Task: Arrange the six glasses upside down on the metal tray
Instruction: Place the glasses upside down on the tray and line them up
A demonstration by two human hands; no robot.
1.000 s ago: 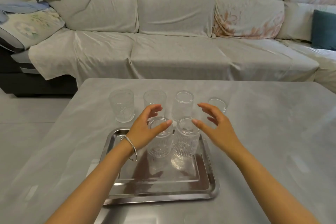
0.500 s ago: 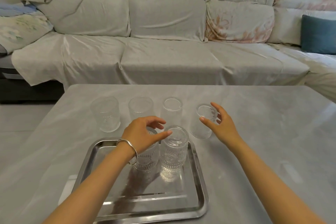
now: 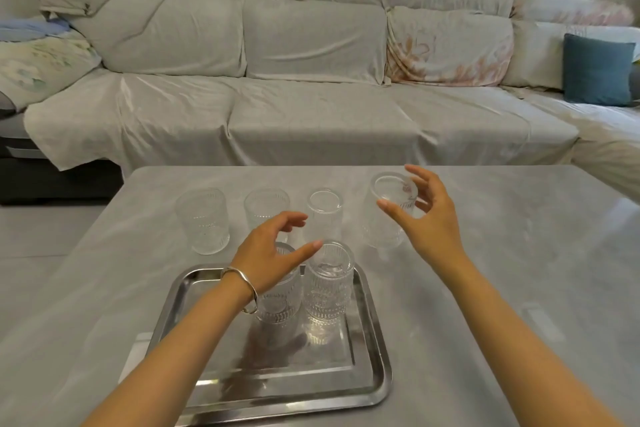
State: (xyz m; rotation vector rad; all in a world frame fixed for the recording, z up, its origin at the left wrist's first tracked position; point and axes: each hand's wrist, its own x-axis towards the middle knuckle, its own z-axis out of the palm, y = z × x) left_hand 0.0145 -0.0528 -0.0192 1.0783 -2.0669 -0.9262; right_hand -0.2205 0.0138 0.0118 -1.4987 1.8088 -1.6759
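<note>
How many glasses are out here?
6. Four in a row on the table: far-left glass, second glass, third glass, right-end glass at the right hand. Two on the tray: left one, partly behind the left hand, and right one.

Left hand (image 3: 268, 253) hides top of left tray glass (image 3: 278, 302); forearms cut off by bottom edge.

Two upturned glasses (image 3: 327, 282) on the metal tray (image 3: 370, 367) — right hand (image 3: 427, 218) around a fourth-in-row glass (image 3: 388, 211), left hand (image 3: 266, 250) spread.
</note>
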